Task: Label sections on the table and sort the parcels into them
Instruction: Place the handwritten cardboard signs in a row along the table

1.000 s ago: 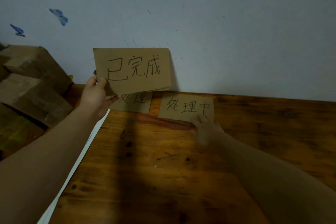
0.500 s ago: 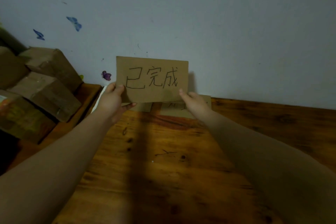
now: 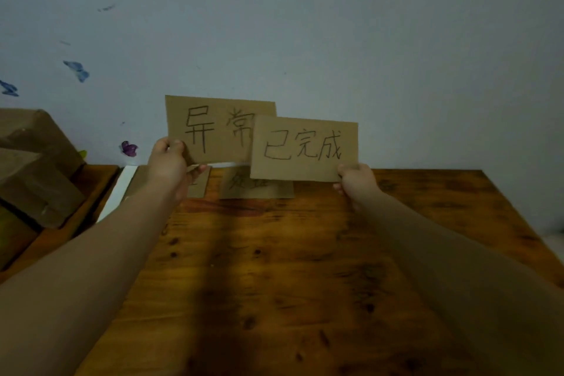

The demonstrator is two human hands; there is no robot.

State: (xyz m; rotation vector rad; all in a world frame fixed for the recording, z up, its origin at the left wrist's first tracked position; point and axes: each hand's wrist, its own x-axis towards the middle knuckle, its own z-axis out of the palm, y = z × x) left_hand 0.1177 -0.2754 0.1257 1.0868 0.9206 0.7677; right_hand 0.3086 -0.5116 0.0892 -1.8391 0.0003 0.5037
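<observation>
Labelling partway: left grip [image 3: 166, 162] pinches 异常 card [image 3: 210, 128], right grip [image 3: 355, 181] pinches 已完成 card [image 3: 305, 148], both mid-frame above the bench [image 3: 274, 268]; 处理 card [image 3: 259, 191] lies flat behind, and parcels [image 3: 36, 168] at left look unsorted.

left hand [image 3: 167, 159]: pinches 异常 card [image 3: 210, 131] | right hand [image 3: 355, 181]: pinches 已完成 card [image 3: 303, 148], overlapping 异常 card's right edge | both above surface [image 3: 274, 268]

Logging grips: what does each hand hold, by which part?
The left hand pinches the 异常 card at its lower left corner; the right hand pinches the 已完成 card at its lower right corner.
</observation>
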